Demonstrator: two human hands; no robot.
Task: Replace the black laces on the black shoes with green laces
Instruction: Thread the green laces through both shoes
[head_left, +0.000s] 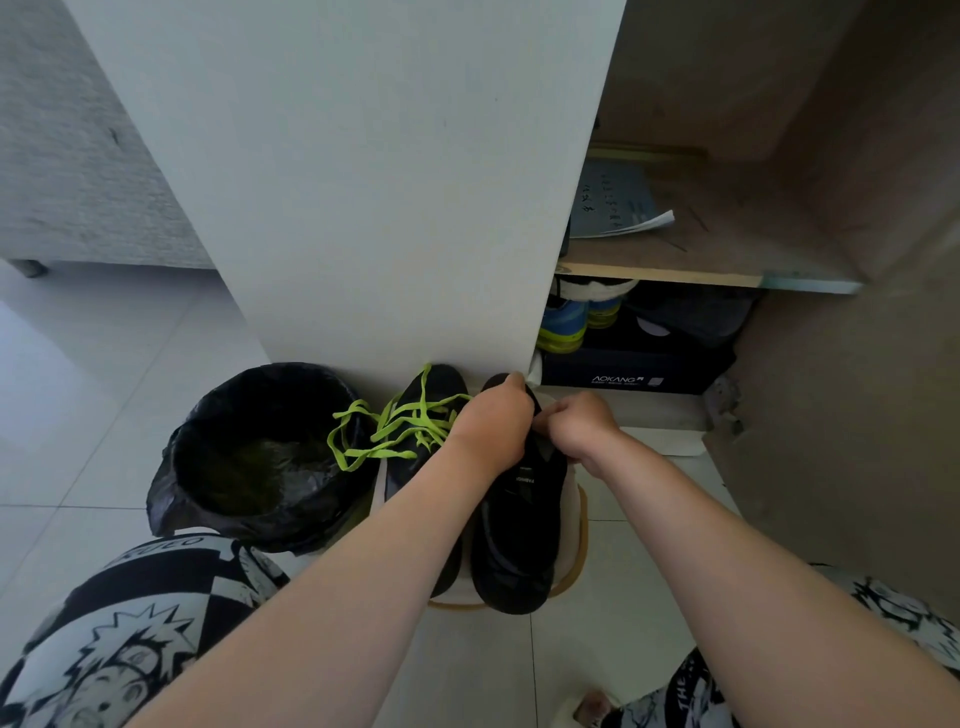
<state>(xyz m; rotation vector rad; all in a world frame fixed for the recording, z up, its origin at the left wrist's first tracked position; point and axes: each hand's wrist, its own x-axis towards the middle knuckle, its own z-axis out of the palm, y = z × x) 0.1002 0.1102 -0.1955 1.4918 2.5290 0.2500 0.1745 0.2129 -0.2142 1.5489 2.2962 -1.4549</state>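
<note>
Two black shoes stand side by side on a small white stool. The left shoe has loose green laces lying across its top and spilling towards the bin. My left hand grips the front part of the right shoe from above. My right hand pinches something small at the lacing area of the same shoe; I cannot see what it is, since my fingers hide it.
A bin with a black liner stands left of the shoes. A white cabinet door rises right behind them. The open cabinet at the right holds blue-and-yellow shoes, a dark shoebox and papers on a shelf. Tiled floor all round.
</note>
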